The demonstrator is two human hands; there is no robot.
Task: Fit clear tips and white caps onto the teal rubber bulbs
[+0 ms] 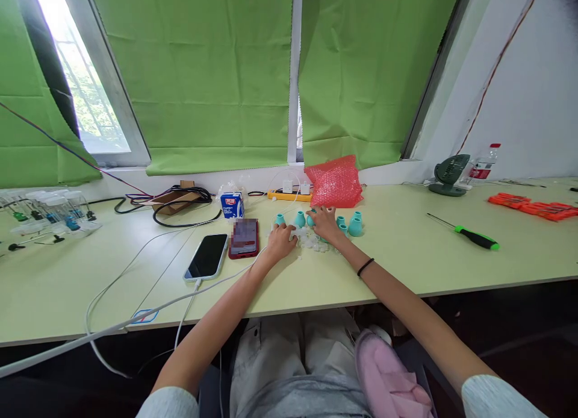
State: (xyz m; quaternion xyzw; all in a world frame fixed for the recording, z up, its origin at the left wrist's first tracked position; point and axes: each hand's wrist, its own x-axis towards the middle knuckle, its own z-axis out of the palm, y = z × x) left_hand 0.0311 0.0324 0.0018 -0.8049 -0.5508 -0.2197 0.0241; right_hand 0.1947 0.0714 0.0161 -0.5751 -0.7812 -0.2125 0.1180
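My left hand [280, 243] rests low over the table, fingers curled at the left edge of a loose pile of small translucent white pieces [312, 242]. Whatever is in those fingertips is too small to make out. Behind that hand stand a teal cone-shaped piece [280, 219] and a second teal cone [300, 219]. My right hand [325, 224] reaches over the far side of the pile, its fingertips bent onto another teal cone [310, 221]. To its right is a cluster of several teal cones, with a larger one [355, 227] in front.
A dark-screened phone [206, 257] on a white cable and a red-cased phone [244, 238] lie left of my hands. Behind are a blue drink carton [232, 205], a yellow power strip [289, 196] and a red bubble-wrap bag [336, 183]. A screwdriver [474, 236] and small fan [449, 176] are right.
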